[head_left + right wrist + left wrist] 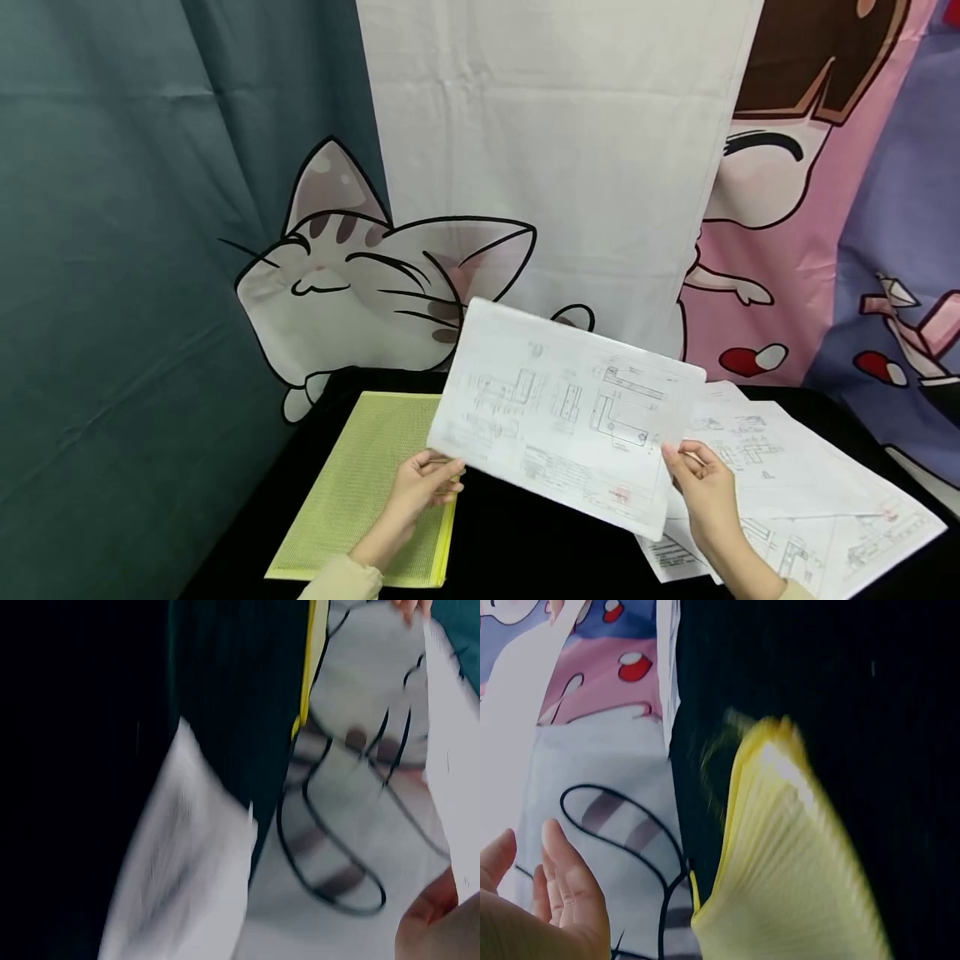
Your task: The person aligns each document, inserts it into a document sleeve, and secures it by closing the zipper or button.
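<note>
A white sheet with technical drawings [558, 421] is raised and tilted above the black tabletop. My right hand [703, 492] pinches it near its lower right corner, thumb in front. At the sheet's lower left corner is my left hand [427, 483]; in the left wrist view the thumb and fingers of that hand [555, 900] stand apart, with a gap between them. Whether it touches the sheet is hard to tell. Below the left hand lies a yellow mesh zip folder [360, 483]. Only part of my right hand [427, 922] shows in the right wrist view.
More drawing sheets [795, 483] lie fanned out and overlapping on the right of the black tabletop [517, 550]. Behind the table hang printed curtains [562, 150] with a cartoon cat on them.
</note>
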The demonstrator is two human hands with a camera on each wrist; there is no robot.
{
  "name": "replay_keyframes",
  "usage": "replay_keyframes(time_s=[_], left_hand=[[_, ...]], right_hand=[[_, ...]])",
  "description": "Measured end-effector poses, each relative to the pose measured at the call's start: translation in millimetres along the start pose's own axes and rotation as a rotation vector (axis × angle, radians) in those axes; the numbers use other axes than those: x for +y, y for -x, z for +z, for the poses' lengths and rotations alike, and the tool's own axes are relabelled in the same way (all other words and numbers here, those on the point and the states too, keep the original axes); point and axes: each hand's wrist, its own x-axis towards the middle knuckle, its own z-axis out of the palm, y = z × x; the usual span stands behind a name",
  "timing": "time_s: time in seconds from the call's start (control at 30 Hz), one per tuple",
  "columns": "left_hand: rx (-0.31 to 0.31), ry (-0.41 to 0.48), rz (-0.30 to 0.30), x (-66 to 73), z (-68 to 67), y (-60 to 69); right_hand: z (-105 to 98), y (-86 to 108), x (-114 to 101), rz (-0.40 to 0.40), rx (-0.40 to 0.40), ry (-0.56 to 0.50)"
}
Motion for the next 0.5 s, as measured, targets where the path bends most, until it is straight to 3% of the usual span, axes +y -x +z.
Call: replay_keyframes(time_s=[0.23, 0.5], left_hand=[[-0.07, 0.166, 0.006, 2.7, 28.5, -3.5], [-0.26, 0.433, 0.04, 16.7, 60.1, -3.6]], right_hand=[[20.9, 23.0, -0.1, 0.179, 0.052, -0.128], [34.3, 34.7, -6.1, 0.238, 0.054, -0.328]])
